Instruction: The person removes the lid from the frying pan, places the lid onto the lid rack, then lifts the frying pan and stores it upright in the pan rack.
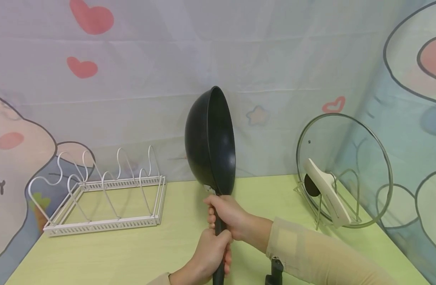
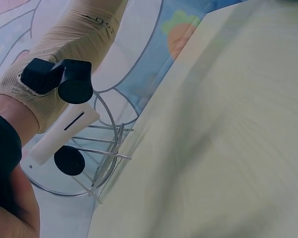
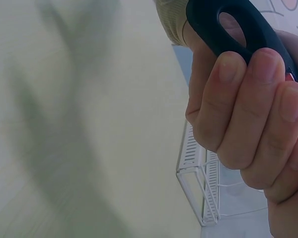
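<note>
A black wok is held up in the middle of the head view, its bowl on edge at the top and its inside facing right. My right hand grips the handle just below the bowl. Lower down, my left hand wraps round the same handle, thumb touching the base of the right hand. In the right wrist view, curled fingers press on the handle end, which has a long hanging hole. At the left of the left wrist view, the dark handle shows close up.
A white rack with several wire loops stands on the pale green table at left. At right, a glass lid with a white grip leans in a wire stand. A printed cloth hangs behind.
</note>
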Tool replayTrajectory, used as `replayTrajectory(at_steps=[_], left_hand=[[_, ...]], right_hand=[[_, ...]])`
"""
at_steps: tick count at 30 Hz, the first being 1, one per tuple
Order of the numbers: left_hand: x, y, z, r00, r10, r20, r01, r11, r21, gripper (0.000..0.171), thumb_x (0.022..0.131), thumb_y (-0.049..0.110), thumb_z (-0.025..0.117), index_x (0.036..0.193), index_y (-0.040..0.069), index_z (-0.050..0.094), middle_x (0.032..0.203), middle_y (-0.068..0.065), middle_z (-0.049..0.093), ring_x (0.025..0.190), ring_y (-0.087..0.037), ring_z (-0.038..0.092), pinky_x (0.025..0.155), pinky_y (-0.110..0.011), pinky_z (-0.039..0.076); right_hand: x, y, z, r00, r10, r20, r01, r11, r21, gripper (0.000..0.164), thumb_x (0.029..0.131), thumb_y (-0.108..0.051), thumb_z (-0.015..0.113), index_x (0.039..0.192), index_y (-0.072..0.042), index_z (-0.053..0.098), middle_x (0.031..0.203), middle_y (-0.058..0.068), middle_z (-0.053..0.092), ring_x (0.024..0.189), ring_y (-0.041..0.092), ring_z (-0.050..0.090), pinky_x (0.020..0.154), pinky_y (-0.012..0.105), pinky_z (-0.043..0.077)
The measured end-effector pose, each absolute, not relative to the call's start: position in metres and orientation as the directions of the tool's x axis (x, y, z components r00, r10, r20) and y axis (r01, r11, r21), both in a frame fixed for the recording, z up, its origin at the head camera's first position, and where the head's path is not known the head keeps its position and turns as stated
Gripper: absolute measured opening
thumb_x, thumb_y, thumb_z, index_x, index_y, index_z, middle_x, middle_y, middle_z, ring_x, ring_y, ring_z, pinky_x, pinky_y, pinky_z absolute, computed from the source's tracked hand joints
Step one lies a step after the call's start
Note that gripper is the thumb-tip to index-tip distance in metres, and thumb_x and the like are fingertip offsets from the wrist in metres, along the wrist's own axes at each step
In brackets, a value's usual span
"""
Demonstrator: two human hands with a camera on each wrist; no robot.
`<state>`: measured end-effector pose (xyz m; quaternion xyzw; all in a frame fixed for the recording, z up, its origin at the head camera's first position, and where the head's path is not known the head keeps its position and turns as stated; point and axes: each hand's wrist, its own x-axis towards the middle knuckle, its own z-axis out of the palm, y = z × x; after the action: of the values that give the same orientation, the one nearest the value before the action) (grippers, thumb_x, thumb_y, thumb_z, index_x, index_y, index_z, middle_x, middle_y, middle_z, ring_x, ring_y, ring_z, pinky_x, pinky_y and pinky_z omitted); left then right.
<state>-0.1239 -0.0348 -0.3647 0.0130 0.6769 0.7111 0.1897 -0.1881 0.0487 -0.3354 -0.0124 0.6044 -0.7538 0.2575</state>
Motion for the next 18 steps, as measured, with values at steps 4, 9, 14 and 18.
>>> replayTrajectory(at_steps=[4, 9, 14, 18], left_hand=[[-0.1244, -0.0359, -0.3638, -0.928, 0.282, -0.243, -0.254, -0.005, 0.967, 0.029, 0.079, 0.013, 0.044, 0.051, 0.011, 0.044, 0.038, 0.007, 0.044, 0.028, -0.005, 0.045, 0.032, -0.021, 0.040], [-0.1241, -0.0373, -0.3621, -0.932, 0.273, -0.237, -0.247, -0.004, 0.969, 0.029, 0.079, 0.013, 0.043, 0.050, 0.011, 0.044, 0.038, 0.007, 0.044, 0.028, -0.005, 0.044, 0.031, -0.021, 0.040], [-0.1236, -0.0389, -0.3600, -0.932, 0.279, -0.230, -0.240, -0.002, 0.971, 0.029, 0.080, 0.012, 0.043, 0.050, 0.011, 0.043, 0.038, 0.007, 0.044, 0.028, -0.004, 0.045, 0.032, -0.021, 0.040], [-0.1234, -0.0402, -0.3572, -0.933, 0.279, -0.229, -0.240, -0.005, 0.971, 0.028, 0.080, 0.012, 0.043, 0.051, 0.011, 0.043, 0.039, 0.007, 0.044, 0.028, -0.005, 0.045, 0.032, -0.021, 0.040]], right_hand=[[-0.1886, 0.0479, -0.3342, -0.863, -0.415, -0.287, 0.374, -0.144, -0.916, 0.028, 0.088, -0.019, 0.051, 0.065, -0.012, 0.038, 0.058, -0.006, 0.036, 0.048, 0.006, 0.035, 0.047, 0.018, 0.038], [-0.1883, 0.0464, -0.3321, -0.859, -0.422, -0.289, 0.383, -0.155, -0.911, 0.027, 0.088, -0.019, 0.051, 0.066, -0.012, 0.037, 0.058, -0.006, 0.035, 0.048, 0.006, 0.035, 0.046, 0.018, 0.037], [-0.1873, 0.0446, -0.3298, -0.856, -0.429, -0.287, 0.391, -0.175, -0.904, 0.027, 0.088, -0.018, 0.051, 0.066, -0.013, 0.036, 0.058, -0.006, 0.035, 0.048, 0.006, 0.035, 0.046, 0.017, 0.036], [-0.1870, 0.0432, -0.3273, -0.859, -0.432, -0.276, 0.384, -0.186, -0.904, 0.028, 0.088, -0.018, 0.052, 0.065, -0.014, 0.036, 0.058, -0.006, 0.035, 0.048, 0.006, 0.035, 0.047, 0.018, 0.036]])
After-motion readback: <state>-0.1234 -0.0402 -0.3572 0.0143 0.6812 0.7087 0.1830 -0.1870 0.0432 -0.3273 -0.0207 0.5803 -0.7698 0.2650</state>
